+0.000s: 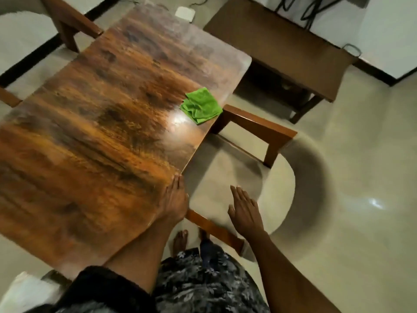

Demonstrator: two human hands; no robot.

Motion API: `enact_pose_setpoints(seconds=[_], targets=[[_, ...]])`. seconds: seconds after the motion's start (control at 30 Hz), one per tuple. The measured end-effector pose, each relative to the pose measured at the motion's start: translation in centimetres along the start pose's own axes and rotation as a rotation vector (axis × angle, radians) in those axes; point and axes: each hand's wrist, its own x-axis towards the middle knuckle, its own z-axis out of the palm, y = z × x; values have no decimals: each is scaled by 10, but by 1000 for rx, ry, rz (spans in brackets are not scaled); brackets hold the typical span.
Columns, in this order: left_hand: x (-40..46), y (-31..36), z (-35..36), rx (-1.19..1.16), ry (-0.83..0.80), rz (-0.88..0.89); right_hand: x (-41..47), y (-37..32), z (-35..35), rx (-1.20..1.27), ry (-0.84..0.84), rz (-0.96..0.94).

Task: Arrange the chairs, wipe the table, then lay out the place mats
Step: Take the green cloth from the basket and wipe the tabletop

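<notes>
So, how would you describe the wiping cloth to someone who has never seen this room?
Find the long wooden table in the middle of the room. Near its right edge, beside a wooden chair arm, lies a small crumpled cloth. It is the only bright green thing among the browns.

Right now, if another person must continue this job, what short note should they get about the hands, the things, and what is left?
Left hand: open, flat on the table edge. Right hand: open, above the chair tucked at the right side, holding nothing.
Green cloth lies bunched on the table near its right edge, untouched.
Other chairs show at the far left; whether they are set is unclear.
Left: finish chairs, wipe, lay mats. No mats in view.
</notes>
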Motion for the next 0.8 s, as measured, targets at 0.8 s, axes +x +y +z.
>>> enact_pose_setpoints(seconds=[0.8], targets=[[-93,274,-3,302,105,801,-197,169,-36,99,622,437]])
